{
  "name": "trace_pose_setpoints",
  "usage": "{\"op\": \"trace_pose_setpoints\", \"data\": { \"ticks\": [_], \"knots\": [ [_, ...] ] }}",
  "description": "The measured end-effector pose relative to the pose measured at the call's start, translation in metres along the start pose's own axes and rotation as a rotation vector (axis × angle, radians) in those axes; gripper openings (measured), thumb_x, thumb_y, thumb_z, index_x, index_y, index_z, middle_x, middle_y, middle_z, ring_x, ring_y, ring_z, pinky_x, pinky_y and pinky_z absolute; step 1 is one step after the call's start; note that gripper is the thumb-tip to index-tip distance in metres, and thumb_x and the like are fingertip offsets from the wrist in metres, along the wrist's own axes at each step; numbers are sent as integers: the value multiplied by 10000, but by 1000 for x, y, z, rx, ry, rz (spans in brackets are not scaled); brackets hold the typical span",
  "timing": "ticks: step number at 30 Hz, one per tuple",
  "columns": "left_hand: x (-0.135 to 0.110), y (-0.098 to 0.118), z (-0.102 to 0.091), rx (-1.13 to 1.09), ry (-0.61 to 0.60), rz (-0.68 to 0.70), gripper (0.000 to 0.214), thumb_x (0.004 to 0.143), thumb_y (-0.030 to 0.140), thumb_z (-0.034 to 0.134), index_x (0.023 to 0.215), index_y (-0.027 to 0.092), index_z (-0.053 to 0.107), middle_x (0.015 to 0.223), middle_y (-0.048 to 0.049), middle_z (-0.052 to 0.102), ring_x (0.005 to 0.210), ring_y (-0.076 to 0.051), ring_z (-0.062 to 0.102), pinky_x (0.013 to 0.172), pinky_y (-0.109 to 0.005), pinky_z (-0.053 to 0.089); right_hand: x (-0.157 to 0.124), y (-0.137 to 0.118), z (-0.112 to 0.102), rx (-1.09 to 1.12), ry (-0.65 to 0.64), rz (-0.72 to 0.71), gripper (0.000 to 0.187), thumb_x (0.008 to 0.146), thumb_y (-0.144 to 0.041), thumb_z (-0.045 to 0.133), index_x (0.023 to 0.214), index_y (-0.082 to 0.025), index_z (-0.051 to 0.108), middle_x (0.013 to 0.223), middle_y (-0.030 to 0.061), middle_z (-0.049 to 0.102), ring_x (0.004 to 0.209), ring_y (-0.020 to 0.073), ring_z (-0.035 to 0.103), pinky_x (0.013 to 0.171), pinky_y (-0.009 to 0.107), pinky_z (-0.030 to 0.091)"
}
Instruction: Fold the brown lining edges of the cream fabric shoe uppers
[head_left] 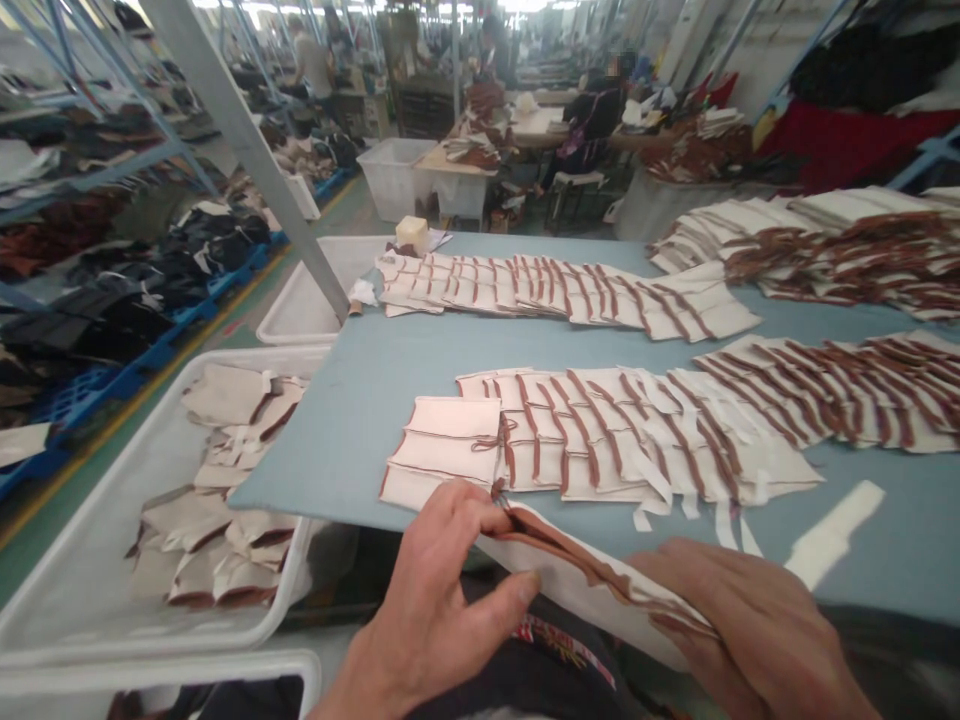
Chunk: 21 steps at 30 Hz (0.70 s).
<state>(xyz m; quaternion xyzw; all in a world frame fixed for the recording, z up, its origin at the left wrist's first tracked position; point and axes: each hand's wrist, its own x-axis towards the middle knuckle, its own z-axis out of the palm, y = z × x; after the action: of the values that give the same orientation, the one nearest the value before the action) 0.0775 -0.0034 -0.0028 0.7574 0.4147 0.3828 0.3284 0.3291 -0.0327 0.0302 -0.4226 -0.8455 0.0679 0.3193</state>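
At the lower centre of the frame, holds one cream piece (577, 592) aslant by the near edge of the table (360, 410): flat and cloth-like on the near face, layered and brown-trimmed along the top. Grips its left end in left hand (442, 580), with thumb on the near face and fingers bent over the upper edge. Clasps its right end in right hand (750, 610), with some fingertips hidden.

Faces four spreads on the smooth blue-grey table: far row (480, 285) across the middle, near row (555, 440) below, side row (840, 390) at right, pile (825, 245) at upper right. Laid overlapping, cream ridged with brown, too tightly to count singly. At the near row's left end, has one squarish panel (450, 430) with tangled brown thread; over its right half, several thin white tapes (656, 480).

At lower right, partly behind right hand, one white strip (836, 535). Down the left, three pale bins (75, 590), with folded cream pieces in the middle one. Across the upper left, one slanting metal post (247, 140), partly blocking the view of the farthest bin.
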Motion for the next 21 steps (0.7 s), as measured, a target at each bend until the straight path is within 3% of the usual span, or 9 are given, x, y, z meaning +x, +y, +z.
{"op": "trace_pose_setpoints", "data": {
  "ticks": [4, 7, 9, 11, 15, 21],
  "knots": [
    [3, 18, 3, -103, -146, -46, 76, 847, 167, 661, 900, 194, 614, 940, -46, 647, 909, -208, 584, 835, -325, 453, -4, -1, 9, 18, -88, 37, 302, 1124, -262, 354, 969, -209, 607, 666, -1, 662, 551, 161, 655, 528, 287, 432],
    [4, 28, 6, -249, -316, -303, 31, 881, 207, 586, 859, 186, 595, 858, -21, 609, 830, -184, 556, 780, -289, 456, -11, -3, 26, -8, -210, 118, 269, 1089, -215, 375, 1008, -178, 628, 740, 38, 747, 617, 196, 732, 557, 299, 478],
    [3, 30, 9, -370, -411, -439, 156, 939, 275, 517, 838, 180, 589, 793, -8, 569, 761, -167, 523, 716, -265, 447, -18, -7, 34, -1, -264, 201, 214, 1041, -180, 416, 1089, -164, 623, 752, 37, 767, 614, 206, 744, 542, 293, 477],
    [0, 30, 11, -421, -414, -483, 216, 961, 326, 505, 825, 177, 584, 773, -5, 550, 735, -161, 499, 690, -257, 434, -23, -12, 37, 53, -264, 293, 191, 992, -166, 450, 1098, -176, 608, 687, 2, 735, 552, 187, 711, 512, 274, 448],
    [-5, 33, 15, -367, -362, -510, 234, 969, 337, 506, 803, 185, 570, 756, 0, 522, 743, -168, 476, 684, -265, 411, -28, -19, 36, 181, -164, 413, 116, 947, -192, 466, 942, -201, 581, 568, -55, 598, 445, 147, 580, 467, 253, 376],
    [-5, 46, 14, -213, -284, -466, 203, 926, 236, 481, 732, 190, 522, 708, 22, 469, 682, -140, 425, 627, -256, 343, -16, -25, 39, 560, -125, 584, 108, 903, -287, 547, 821, -218, 540, 648, -41, 553, 549, 128, 515, 491, 221, 408]
  ]
}}
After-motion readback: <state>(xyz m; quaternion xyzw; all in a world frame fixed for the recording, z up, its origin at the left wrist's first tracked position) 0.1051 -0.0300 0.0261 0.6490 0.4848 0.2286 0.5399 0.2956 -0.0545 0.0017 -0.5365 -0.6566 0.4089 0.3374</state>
